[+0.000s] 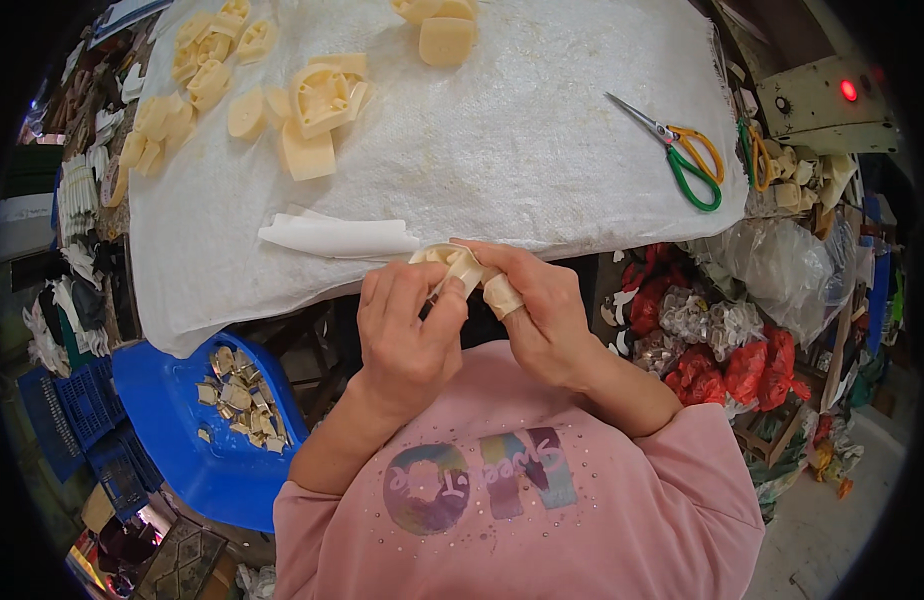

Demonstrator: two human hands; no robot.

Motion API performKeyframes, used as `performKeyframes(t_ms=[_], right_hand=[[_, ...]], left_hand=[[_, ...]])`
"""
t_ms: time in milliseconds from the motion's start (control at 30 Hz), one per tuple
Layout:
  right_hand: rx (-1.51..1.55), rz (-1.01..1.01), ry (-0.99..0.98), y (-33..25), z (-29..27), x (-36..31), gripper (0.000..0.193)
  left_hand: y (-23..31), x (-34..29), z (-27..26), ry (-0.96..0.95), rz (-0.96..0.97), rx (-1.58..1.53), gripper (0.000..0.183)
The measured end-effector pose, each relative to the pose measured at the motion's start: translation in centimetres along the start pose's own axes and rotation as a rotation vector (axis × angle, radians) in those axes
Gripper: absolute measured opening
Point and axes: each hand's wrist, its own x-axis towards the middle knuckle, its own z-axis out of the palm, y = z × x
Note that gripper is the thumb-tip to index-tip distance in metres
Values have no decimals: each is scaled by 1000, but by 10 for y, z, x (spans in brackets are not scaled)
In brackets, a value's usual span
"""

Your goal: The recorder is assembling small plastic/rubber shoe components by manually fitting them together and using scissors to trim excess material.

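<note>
At the table's near edge, both hands hold a cream moulded plastic piece shaped like a shoe heel. My left hand grips its left side, fingers bent and thumb pressed against it. From the right, my right hand pinches the piece; a tan wrap covers part of its thumb. The fingers hide much of the piece. Just beyond my left hand lie white strips of sheet material. Similar cream pieces sit in loose groups farther off, some showing hollow undersides.
White woven cloth covers the table. Scissors with green and yellow handles lie at its right, near a control box with a lit red lamp. A blue tub with small pieces stands lower left. Plastic bags crowd the right side.
</note>
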Motion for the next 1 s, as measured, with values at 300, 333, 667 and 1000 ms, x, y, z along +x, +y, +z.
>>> performKeyframes(t_ms=[300,333,667,1000], right_hand=[[701,492,-196,24,-25,19,37],[700,492,-203,24,-23,16,37],[490,-71,60,21,5,2,22],[1144,518,133,24,-1,11,17]], left_hand=[[-4,-5,2,125,-177,-318,27],[-3,-5,3,127,-146,-302,26],[5,0,8,208,6,-18,24],[4,-7,10,225,-18,-257,26]])
